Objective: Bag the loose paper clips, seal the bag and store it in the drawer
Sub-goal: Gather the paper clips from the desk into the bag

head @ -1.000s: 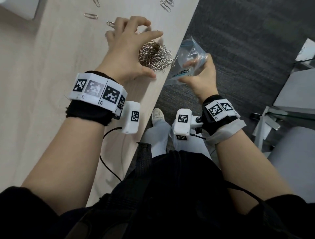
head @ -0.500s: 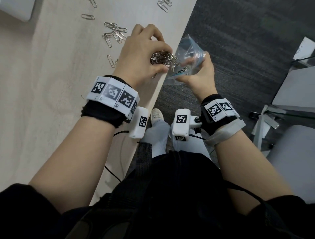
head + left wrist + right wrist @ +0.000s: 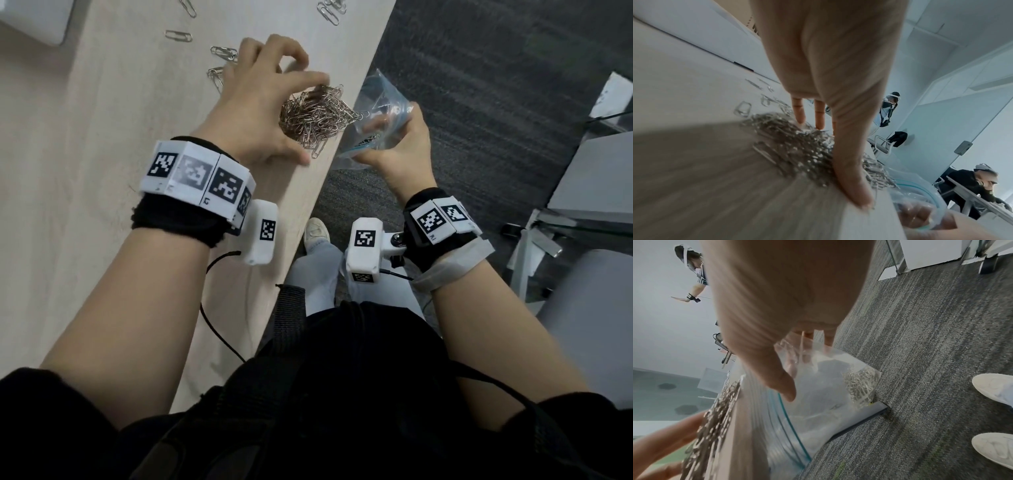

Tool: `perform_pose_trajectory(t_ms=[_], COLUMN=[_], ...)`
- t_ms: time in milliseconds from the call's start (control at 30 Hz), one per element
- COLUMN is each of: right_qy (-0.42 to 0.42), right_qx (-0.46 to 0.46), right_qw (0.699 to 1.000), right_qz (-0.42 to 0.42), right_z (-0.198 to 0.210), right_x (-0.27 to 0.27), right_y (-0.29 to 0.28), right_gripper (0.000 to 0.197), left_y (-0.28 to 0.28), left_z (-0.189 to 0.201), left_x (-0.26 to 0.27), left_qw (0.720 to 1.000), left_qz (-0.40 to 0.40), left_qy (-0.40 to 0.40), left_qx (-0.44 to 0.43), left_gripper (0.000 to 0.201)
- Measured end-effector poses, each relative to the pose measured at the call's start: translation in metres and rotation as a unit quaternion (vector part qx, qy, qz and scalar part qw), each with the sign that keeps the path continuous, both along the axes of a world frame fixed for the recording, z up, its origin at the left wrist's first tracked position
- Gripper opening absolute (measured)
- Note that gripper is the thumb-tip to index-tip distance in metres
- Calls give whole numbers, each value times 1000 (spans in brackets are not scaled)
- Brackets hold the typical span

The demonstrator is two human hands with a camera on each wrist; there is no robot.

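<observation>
A heap of silver paper clips point(image 3: 322, 113) lies at the right edge of the pale wooden table point(image 3: 102, 144). My left hand point(image 3: 310, 118) arches over the heap, fingertips touching its far side and thumb on the table at its near side; it grips nothing. The left wrist view shows straight fingers point(image 3: 799, 113) touching the clips point(image 3: 797, 142). My right hand point(image 3: 394, 126) pinches a clear zip bag point(image 3: 380, 92) with a blue seal just off the table edge, its mouth open beside the heap. Some clips point(image 3: 861, 386) lie in the bag's point(image 3: 818, 410) bottom corner.
Loose clips point(image 3: 222, 53) lie scattered farther up the table, with more at the top edge point(image 3: 329, 10). A white object point(image 3: 30, 20) sits at the top left. Dark carpet point(image 3: 479, 102), my white shoes point(image 3: 992, 391) and grey furniture point(image 3: 589, 325) are to the right.
Half a second ago my left hand was bunched over clips right at the bag's mouth. It has since drawn back and spread over the heap. The right hand kept the bag at the edge.
</observation>
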State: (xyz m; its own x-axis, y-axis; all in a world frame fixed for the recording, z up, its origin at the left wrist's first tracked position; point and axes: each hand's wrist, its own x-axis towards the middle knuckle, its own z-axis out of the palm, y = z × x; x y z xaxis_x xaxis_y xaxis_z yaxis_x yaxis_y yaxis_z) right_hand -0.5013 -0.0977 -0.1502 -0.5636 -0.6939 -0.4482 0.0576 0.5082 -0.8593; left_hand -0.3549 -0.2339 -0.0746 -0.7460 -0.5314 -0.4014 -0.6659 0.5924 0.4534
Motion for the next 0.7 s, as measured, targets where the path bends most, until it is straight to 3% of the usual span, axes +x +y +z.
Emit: perform_pose_trajectory(t_ms=[267,700], right_qy=[12,13], right_qx=[-13,-38], right_qw=[1000,999], right_qz=[-8,-2], right_z=[-4,-5], right_x=[0,-1], right_y=[2,0], right_gripper=[59,57], left_y=[7,18], left_z=[-11,-14], left_x=[-12,-26], left_qw=[996,996], left_qz=[12,-2], left_qy=[82,93], left_qx=[16,-7], left_gripper=[55,38])
